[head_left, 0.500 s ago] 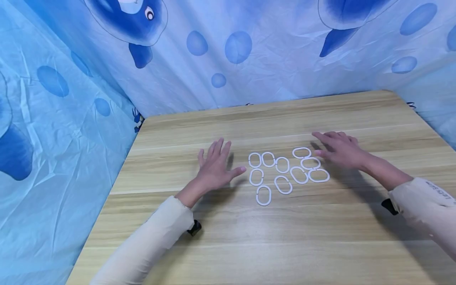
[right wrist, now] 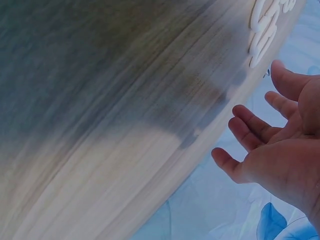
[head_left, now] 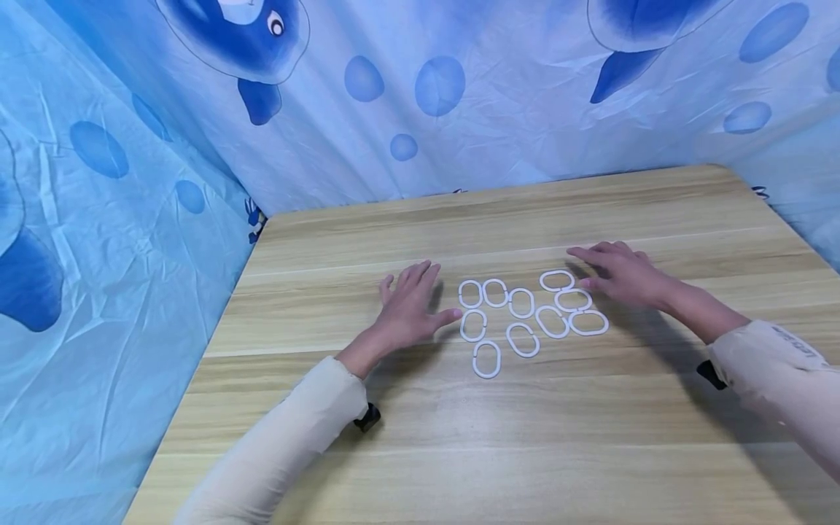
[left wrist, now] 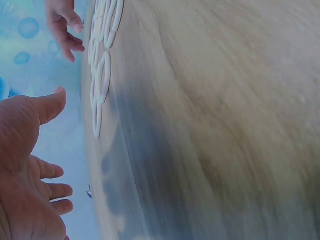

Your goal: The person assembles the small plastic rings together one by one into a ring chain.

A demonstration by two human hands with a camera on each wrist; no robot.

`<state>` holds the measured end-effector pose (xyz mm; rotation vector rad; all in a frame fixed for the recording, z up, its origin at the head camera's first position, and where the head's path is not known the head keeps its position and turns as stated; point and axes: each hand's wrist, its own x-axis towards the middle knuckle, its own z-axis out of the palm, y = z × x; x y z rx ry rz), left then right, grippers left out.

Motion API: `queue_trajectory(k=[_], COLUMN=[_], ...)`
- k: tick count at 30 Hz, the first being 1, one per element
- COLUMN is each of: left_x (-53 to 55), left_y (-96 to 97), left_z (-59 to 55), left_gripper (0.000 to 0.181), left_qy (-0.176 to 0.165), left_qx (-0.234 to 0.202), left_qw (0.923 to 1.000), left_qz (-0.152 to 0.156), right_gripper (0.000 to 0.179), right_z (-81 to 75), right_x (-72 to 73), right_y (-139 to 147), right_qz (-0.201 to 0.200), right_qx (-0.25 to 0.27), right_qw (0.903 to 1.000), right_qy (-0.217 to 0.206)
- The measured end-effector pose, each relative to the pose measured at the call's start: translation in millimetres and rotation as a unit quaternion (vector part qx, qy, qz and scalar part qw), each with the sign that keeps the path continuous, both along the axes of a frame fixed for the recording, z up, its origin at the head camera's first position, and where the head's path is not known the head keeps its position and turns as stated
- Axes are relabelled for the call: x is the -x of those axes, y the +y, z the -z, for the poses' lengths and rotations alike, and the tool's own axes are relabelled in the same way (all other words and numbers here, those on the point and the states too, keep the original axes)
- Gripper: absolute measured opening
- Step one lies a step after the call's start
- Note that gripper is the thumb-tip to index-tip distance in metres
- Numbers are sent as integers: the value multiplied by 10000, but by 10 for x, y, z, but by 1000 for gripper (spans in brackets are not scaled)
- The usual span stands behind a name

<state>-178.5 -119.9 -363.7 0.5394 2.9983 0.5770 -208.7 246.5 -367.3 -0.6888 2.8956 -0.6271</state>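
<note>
Several white oval plastic rings (head_left: pixel 486 377), some with a visible small gap, lie flat in a loose cluster on the wooden table. To their left, my left hand (head_left: pixel 408 315) hovers with fingers spread, its thumb tip right by a ring (head_left: pixel 461 326) on the cluster's left side. My right hand (head_left: pixel 620 277) is above the upper right rings, fingers loosely extended and thumb tip overlapping a ring (head_left: pixel 556 271) or its neighbour in the head view. Both wrist views show bare palms: the left hand (left wrist: pixel 27 170) and right hand (right wrist: pixel 280 137) hold nothing.
The wooden table (head_left: pixel 525 452) extends around the rings on all sides. Behind and to the left hangs a blue curtain (head_left: pixel 499 138) printed with dolphins and bubbles, meeting the table's far edge. A dark wrist device (head_left: pixel 369 418) sits below the left cuff.
My left hand has shifted right and slightly nearer to me, bringing its thumb closer to the rings. My right hand has moved a little left. The rings lie as before.
</note>
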Motion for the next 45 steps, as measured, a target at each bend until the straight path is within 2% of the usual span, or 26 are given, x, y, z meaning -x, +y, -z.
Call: queue_trajectory(k=[5,10,15,19,26,30,37,42,45], left_x=[35,68,91,104,142,166,180,181,185], left_y=[53,116,195,255,351,399,465,507,518], left_z=[47,69,75,76,88,107,127,114,112], left_gripper=[87,83,78,72,68,65,59,62,60], left_qy=[31,12,10,67,72,78,55,38,21], left_qx=[34,28,41,56,4,13,188,256,322], left_qw=[10000,10000,9999,9998,9999,9999,9998,9997,9995], left_qz=[79,68,96,150,70,66,-47,-48,-34], right_gripper=[56,51,47,47,53,55,67,69,66], right_z=[27,53,114,164,192,192,189,178,176], right_x=[36,86,151,190,209,217,204,208,211], right_y=[-3,-21,-60,-92,-122,-131,-155,-169,-182], right_qz=[-123,-387,-739,-991,-1152,-1400,-1637,-1704,-1826], right_qx=[50,244,405,283,1,-41,-222,-232,-176], right_qw=[9997,9970,9899,9836,9819,9770,9730,9732,9699], right_qy=[182,630,1138,1480,1507,1607,1611,1526,1604])
